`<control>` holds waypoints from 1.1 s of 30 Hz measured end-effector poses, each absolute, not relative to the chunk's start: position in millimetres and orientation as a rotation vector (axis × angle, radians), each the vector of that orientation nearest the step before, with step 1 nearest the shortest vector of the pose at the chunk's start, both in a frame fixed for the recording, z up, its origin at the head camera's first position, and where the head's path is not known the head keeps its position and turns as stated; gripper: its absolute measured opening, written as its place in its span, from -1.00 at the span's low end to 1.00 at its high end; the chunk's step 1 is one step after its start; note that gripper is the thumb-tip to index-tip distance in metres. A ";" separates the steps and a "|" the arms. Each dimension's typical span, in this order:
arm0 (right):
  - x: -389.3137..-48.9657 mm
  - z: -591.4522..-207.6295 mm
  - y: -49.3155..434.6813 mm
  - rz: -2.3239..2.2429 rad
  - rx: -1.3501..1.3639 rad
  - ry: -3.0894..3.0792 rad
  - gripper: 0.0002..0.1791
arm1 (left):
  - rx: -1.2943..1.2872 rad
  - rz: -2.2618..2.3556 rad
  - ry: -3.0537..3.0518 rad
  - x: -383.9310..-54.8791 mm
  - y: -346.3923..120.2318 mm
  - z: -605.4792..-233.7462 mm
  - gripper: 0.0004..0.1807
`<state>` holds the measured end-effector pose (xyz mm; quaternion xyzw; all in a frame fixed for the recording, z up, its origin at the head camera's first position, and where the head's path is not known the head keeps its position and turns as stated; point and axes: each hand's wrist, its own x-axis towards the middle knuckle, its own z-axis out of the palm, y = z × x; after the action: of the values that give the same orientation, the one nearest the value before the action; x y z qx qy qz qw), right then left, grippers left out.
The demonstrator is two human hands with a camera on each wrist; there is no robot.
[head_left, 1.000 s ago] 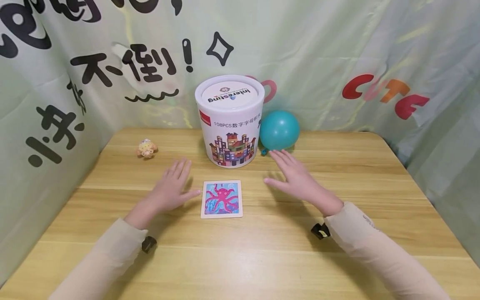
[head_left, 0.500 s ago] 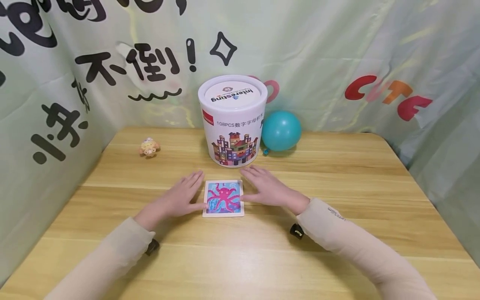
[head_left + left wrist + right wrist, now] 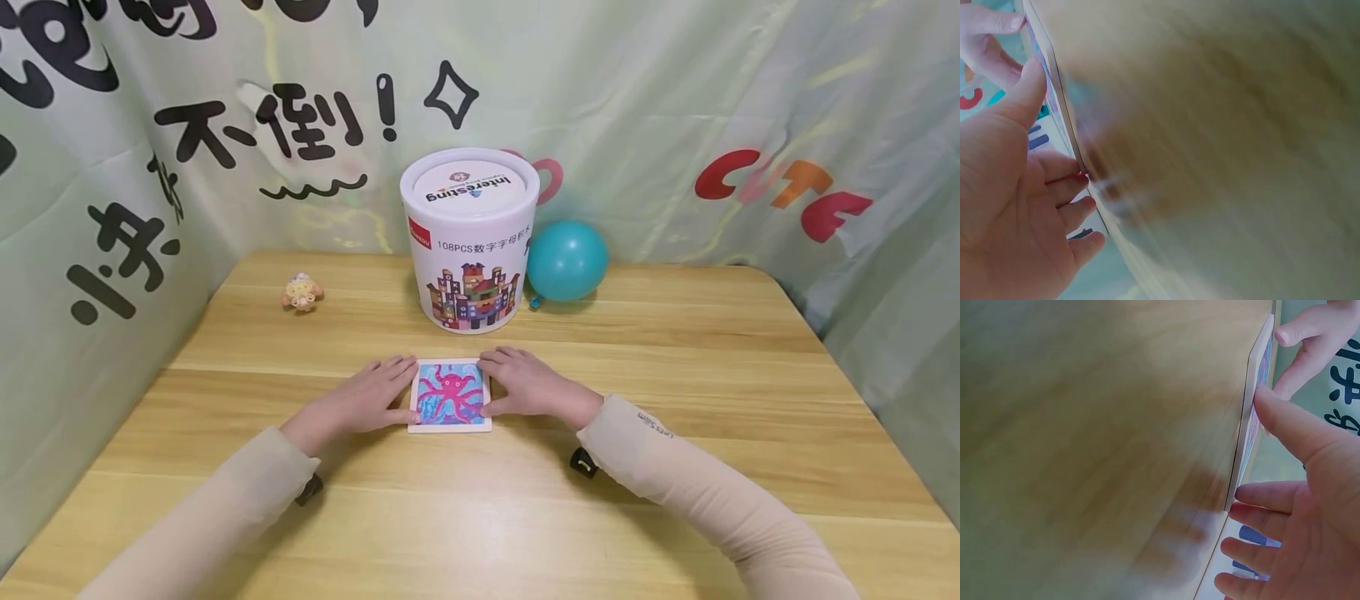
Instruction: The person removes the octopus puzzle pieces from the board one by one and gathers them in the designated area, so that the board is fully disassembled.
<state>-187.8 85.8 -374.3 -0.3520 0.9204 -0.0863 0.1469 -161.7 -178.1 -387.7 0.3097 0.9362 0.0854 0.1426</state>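
A thin square board with a pink octopus picture and a pale border (image 3: 452, 400) lies flat on the wooden table. My left hand (image 3: 371, 397) touches its left side, the thumb on the near part and the fingertips by the far corner. On the opposite side, my right hand (image 3: 531, 385) touches the border in the same way. The left wrist view shows the board's edge (image 3: 1063, 103) between thumb and fingertips, with the fingers fairly straight. Seen from the right wrist, the thumb rests at the board's edge (image 3: 1244, 444) and the fingers are extended.
Behind the board stands a white lidded bucket (image 3: 468, 250) printed with toy blocks. A teal balloon (image 3: 567, 261) sits against its right side. Further left is a small plush-like figure (image 3: 302, 292). A printed curtain (image 3: 615, 100) encloses the table's back and sides.
Both hands have come inward to the octopus board, the right one travelling further left. Their thumbs and fingertips now touch its sides. The board has stayed flat on the table.
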 end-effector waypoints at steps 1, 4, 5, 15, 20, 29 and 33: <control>-187.8 -374.2 86.6 -0.255 -1.012 2.649 -0.15 | 0.893 0.242 2.702 -161.6 -176.9 -387.2 -0.08; -187.6 -374.1 90.5 -0.277 -0.995 2.649 -0.14 | 0.901 0.210 2.702 -161.9 -171.9 -385.7 -0.07; -187.3 -374.0 92.6 -0.284 -0.990 2.652 -0.15 | 0.906 0.199 2.701 -162.1 -169.5 -385.0 -0.07; -188.0 -376.7 122.4 -0.349 -0.916 2.662 -0.15 | 0.917 0.168 2.679 -167.9 -138.1 -382.5 -0.07; -189.7 -377.8 138.1 -0.377 -0.901 2.663 -0.15 | 0.918 0.116 2.680 -172.4 -123.6 -384.5 -0.04; -188.4 -375.9 158.1 -0.444 -0.927 2.652 -0.16 | 0.901 0.102 2.668 -176.5 -103.8 -386.9 0.02; -187.7 -373.6 161.7 -0.435 -0.927 2.643 -0.17 | 0.905 0.102 2.659 -175.6 -98.8 -386.2 0.03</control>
<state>-187.7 161.7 -373.6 -0.3230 0.9216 -0.1516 0.1529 -175.6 -98.8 -386.2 0.3177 0.9331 0.0358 0.1648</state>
